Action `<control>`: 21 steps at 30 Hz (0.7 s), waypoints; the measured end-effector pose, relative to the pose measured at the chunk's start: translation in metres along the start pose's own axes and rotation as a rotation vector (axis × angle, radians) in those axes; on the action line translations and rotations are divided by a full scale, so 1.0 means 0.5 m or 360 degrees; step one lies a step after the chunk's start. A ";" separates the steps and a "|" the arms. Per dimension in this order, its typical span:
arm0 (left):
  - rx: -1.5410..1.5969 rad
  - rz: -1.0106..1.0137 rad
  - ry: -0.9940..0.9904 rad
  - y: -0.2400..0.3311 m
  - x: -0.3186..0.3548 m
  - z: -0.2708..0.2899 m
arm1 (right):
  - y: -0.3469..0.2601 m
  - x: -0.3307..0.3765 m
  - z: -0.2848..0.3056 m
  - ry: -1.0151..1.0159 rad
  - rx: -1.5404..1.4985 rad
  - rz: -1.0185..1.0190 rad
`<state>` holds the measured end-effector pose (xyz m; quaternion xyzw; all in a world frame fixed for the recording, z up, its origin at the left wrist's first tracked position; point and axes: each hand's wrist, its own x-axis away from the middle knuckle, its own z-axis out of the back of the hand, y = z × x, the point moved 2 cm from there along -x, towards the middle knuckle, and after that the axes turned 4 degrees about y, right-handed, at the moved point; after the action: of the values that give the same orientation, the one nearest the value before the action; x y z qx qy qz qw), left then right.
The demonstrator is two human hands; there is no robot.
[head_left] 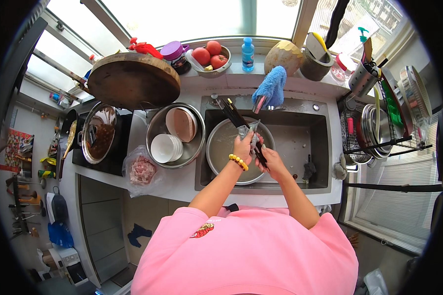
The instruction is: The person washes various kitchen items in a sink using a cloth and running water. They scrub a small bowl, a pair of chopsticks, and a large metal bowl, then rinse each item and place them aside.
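Over the sink I hold a bundle of dark chopsticks [235,114] with light tips, slanting from upper left to lower right. My left hand [243,146], with a yellow bead bracelet at the wrist, is closed round their middle. A crumpled greyish scrubber or cloth [254,139] is bunched against them between my hands. My right hand [271,163] grips the lower right end of the bundle. Beneath both hands a round metal basin [214,162] stands in the sink [325,147], holding cloudy water. The faucet [261,103] above is draped with a blue towel [273,83].
Left of the sink, a metal bowl [152,132] holds white bowls [166,148]. Beside it lies bagged raw meat [142,171]. A lidded pan [100,132] sits on the stove, near a round cutting board [133,81]. To the right stands a dish rack [374,142] with metal bowls.
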<state>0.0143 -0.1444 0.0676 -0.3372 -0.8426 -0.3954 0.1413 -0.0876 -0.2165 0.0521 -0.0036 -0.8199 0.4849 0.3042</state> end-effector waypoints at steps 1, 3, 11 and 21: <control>0.0066 -0.0038 0.0070 0.009 -0.006 -0.005 | 0.001 0.000 -0.007 0.0033 -0.0306 0.0004; 0.0204 -0.0076 0.0021 0.022 -0.021 0.007 | 0.000 0.004 -0.040 0.0093 -0.0907 0.0003; -0.0137 -0.0083 0.0115 -0.011 0.085 -0.003 | 0.093 -0.078 -0.041 0.0378 -0.1327 -0.0099; -0.1761 -0.0642 -0.0067 -0.099 -0.015 0.232 | 0.025 -0.153 -0.076 0.0154 -0.0057 0.0121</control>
<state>-0.0104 -0.0824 -0.0395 -0.2015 -0.5613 -0.7885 -0.1503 -0.0098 -0.2026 0.0174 -0.0636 -0.8121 0.4806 0.3248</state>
